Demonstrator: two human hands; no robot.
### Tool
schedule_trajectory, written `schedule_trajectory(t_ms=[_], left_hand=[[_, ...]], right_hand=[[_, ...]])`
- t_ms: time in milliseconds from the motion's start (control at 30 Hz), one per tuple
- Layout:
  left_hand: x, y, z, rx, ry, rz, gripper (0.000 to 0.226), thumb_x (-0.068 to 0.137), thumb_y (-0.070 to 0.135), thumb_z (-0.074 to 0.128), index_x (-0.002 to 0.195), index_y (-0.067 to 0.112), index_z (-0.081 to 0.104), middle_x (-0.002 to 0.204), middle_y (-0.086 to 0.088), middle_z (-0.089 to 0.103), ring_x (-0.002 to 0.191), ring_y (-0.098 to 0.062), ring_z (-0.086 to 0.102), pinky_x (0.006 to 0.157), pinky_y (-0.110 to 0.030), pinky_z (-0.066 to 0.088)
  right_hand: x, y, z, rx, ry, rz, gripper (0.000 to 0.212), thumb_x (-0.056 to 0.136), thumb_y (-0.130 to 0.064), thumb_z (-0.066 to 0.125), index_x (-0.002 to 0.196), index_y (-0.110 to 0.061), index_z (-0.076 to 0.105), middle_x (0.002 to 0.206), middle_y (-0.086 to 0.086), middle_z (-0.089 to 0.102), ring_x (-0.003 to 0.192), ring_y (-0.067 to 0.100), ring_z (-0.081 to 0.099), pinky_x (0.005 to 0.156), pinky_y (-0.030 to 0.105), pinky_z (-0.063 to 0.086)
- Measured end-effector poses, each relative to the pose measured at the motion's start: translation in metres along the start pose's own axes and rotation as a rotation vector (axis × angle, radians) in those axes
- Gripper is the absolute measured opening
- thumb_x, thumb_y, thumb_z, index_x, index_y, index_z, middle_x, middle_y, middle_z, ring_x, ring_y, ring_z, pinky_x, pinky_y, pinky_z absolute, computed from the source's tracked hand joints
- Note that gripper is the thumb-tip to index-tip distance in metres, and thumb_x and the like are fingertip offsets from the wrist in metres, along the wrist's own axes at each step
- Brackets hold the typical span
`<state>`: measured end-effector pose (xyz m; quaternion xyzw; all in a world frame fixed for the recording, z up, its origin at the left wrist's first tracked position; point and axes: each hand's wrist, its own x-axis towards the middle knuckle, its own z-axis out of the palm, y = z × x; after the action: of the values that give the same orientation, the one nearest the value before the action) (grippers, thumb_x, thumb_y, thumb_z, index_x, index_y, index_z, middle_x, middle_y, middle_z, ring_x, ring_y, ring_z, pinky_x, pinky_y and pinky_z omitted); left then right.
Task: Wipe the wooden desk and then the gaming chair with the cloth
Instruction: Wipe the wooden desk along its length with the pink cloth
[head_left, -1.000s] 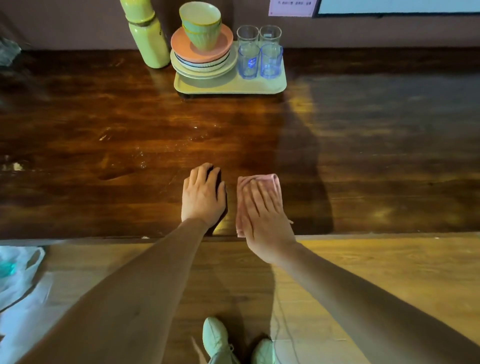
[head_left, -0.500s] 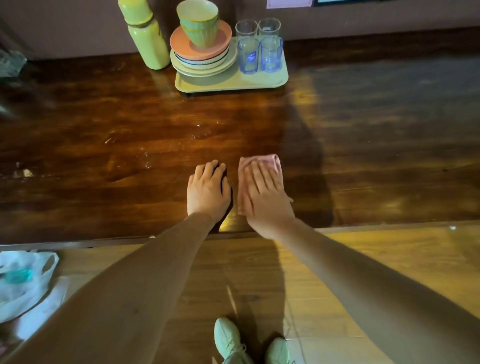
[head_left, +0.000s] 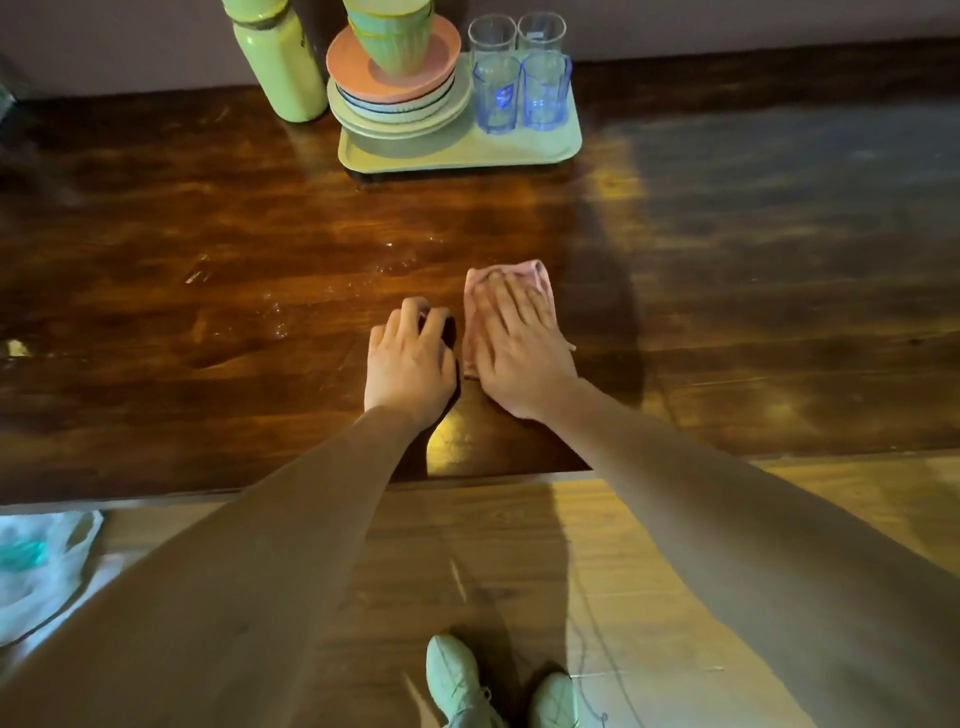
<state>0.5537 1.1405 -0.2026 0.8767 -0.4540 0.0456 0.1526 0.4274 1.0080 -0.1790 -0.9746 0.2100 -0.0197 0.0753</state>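
Note:
A dark glossy wooden desk (head_left: 208, 291) fills the upper half of the head view. A small pink cloth (head_left: 519, 273) lies flat on it near the middle. My right hand (head_left: 519, 343) presses on the cloth with straight fingers, covering most of it. My left hand (head_left: 410, 358) rests on the bare desk just left of the cloth, its fingers slightly bent at the tips. The gaming chair is not in view.
At the back stands a pale green tray (head_left: 467, 150) with stacked plates (head_left: 395, 98), green cups and several glasses (head_left: 519, 88). A green bottle (head_left: 280, 67) stands left of it. Small wet spots (head_left: 280, 322) lie left of my hands. A plastic bag (head_left: 41, 566) lies on the floor.
My right hand has pushed the cloth away from the desk's front edge toward the tray. My left hand has also moved farther onto the desk, its fingertips now bent.

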Motion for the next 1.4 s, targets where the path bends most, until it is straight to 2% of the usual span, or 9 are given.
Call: schedule_trajectory(t_ms=[133,400,600,767,933,1000,1133,1300,1400], left_hand=[[-0.002,-0.001,0.002,0.019,0.0,-0.013,0.04,0.098,0.033,0.048,0.138,0.027,0.052,0.134,0.0,0.047,0.118,-0.022,0.051,0.097,-0.044,0.047],[0.0,0.002,-0.006,-0.016,-0.059,-0.045,0.046,0.097,0.034,0.042,0.142,0.026,0.052,0.137,0.0,0.044,0.119,-0.024,0.052,0.096,-0.045,0.048],[-0.001,0.0,-0.001,-0.049,-0.031,-0.062,0.047,0.095,0.034,0.04,0.139,0.028,0.052,0.137,0.001,0.044,0.116,-0.021,0.051,0.092,-0.043,0.047],[0.001,-0.001,-0.001,-0.08,-0.039,-0.063,0.046,0.094,0.033,0.041,0.139,0.027,0.052,0.136,0.001,0.044,0.114,-0.019,0.051,0.092,-0.041,0.047],[0.001,0.001,-0.006,-0.102,-0.044,-0.066,0.046,0.095,0.034,0.04,0.138,0.026,0.054,0.136,0.001,0.044,0.115,-0.02,0.052,0.093,-0.041,0.047],[0.002,0.002,-0.006,-0.118,-0.047,-0.087,0.048,0.095,0.034,0.042,0.14,0.024,0.054,0.137,0.0,0.044,0.117,-0.021,0.052,0.095,-0.041,0.048],[0.001,0.003,-0.01,-0.116,-0.061,-0.132,0.052,0.096,0.036,0.044,0.145,0.022,0.054,0.139,-0.001,0.045,0.121,-0.022,0.052,0.099,-0.043,0.047],[0.0,0.003,-0.011,-0.134,-0.046,-0.131,0.051,0.097,0.035,0.043,0.144,0.021,0.056,0.14,-0.001,0.045,0.121,-0.021,0.052,0.101,-0.041,0.045],[0.0,0.003,-0.007,-0.148,-0.025,-0.122,0.051,0.097,0.034,0.042,0.144,0.021,0.056,0.14,-0.001,0.046,0.119,-0.021,0.053,0.101,-0.041,0.046]], right_hand=[[0.01,-0.002,0.002,-0.018,-0.005,0.04,0.066,0.111,-0.042,0.01,0.168,-0.009,0.012,0.175,0.016,0.012,0.163,0.031,0.005,0.131,0.049,0.005],[-0.072,-0.017,0.019,-0.023,-0.049,-0.055,0.067,0.11,-0.04,0.016,0.168,-0.009,0.004,0.175,0.016,0.005,0.163,0.033,-0.003,0.13,0.054,0.008],[0.017,0.01,0.002,0.006,-0.057,-0.038,0.072,0.108,-0.046,-0.003,0.168,-0.008,0.008,0.175,0.017,0.005,0.163,0.032,-0.003,0.131,0.052,0.002],[0.117,0.033,-0.011,0.037,-0.114,0.069,0.072,0.105,-0.044,0.002,0.168,-0.009,0.003,0.176,0.015,0.001,0.162,0.031,-0.003,0.131,0.048,-0.004],[0.098,0.033,-0.005,-0.014,-0.066,0.024,0.072,0.105,-0.043,0.003,0.167,-0.007,0.006,0.175,0.016,0.004,0.163,0.031,0.0,0.132,0.048,0.001],[0.066,0.028,-0.002,-0.029,-0.072,-0.013,0.075,0.102,-0.043,0.007,0.167,-0.006,0.003,0.176,0.017,0.001,0.162,0.032,-0.005,0.132,0.048,-0.002],[0.019,0.022,0.006,-0.06,-0.056,-0.083,0.071,0.106,-0.039,0.018,0.167,-0.006,0.004,0.175,0.018,0.003,0.162,0.034,-0.004,0.131,0.053,0.005],[0.08,0.034,0.002,-0.002,-0.061,-0.015,0.07,0.105,-0.042,0.009,0.168,-0.01,0.006,0.175,0.014,0.007,0.162,0.031,0.0,0.131,0.046,-0.006],[0.139,0.046,-0.001,0.002,-0.079,0.01,0.073,0.103,-0.044,0.0,0.167,-0.01,0.004,0.176,0.015,0.002,0.162,0.031,-0.002,0.132,0.049,-0.003]])
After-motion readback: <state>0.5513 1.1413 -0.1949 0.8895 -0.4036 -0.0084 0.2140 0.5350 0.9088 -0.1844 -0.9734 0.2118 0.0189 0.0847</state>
